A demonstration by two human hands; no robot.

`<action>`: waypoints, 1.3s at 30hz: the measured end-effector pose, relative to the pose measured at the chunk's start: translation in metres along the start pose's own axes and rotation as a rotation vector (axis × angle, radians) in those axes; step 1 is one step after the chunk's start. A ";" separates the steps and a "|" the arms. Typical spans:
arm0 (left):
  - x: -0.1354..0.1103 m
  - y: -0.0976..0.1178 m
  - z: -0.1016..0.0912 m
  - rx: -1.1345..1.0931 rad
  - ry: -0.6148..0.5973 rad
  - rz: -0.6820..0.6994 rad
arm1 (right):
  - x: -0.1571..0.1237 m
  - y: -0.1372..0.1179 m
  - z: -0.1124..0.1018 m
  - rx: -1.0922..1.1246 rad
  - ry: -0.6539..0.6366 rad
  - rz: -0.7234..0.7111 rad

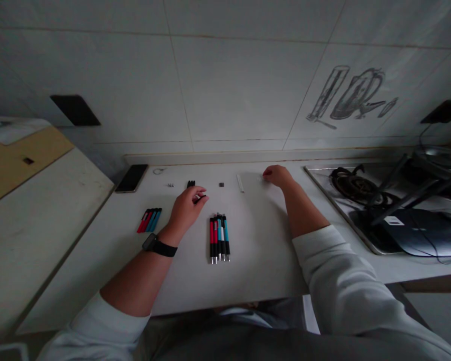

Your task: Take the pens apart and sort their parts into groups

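My left hand (188,205), with a black watch on its wrist, is closed in a pinch around a small black pen part (200,199). Just beyond it lie similar black pieces (191,183). My right hand (278,175) reaches to the back of the counter, fingertips pinched together at the surface beside tiny clear or silvery bits (261,178); what they hold is too small to make out. Between the hands are small dark parts (221,184) and thin white refills (240,183). A row of red, blue and white pens (219,238) lies nearer me.
Red and blue pen barrels (149,220) lie left of my left hand. Small silvery parts (171,185), a ring-like item (158,171) and a phone (132,178) are along the back left. A gas stove (357,190) with dark objects on it stands right; the tiled wall (248,90) rises behind.
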State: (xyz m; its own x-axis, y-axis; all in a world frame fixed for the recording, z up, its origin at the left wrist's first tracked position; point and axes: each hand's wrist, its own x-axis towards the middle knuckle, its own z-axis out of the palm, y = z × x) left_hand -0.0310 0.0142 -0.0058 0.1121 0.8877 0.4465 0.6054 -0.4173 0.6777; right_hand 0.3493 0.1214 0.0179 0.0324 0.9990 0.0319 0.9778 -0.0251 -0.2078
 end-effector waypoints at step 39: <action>0.000 0.005 -0.001 -0.043 -0.033 -0.012 | 0.002 0.006 -0.024 0.197 0.131 -0.014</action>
State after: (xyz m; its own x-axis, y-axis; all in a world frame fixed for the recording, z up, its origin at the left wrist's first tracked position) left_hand -0.0287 0.0115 -0.0014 0.1316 0.8983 0.4192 0.5728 -0.4140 0.7075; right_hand 0.3598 0.1223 0.0402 0.0581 0.9854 0.1602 0.9197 0.0096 -0.3926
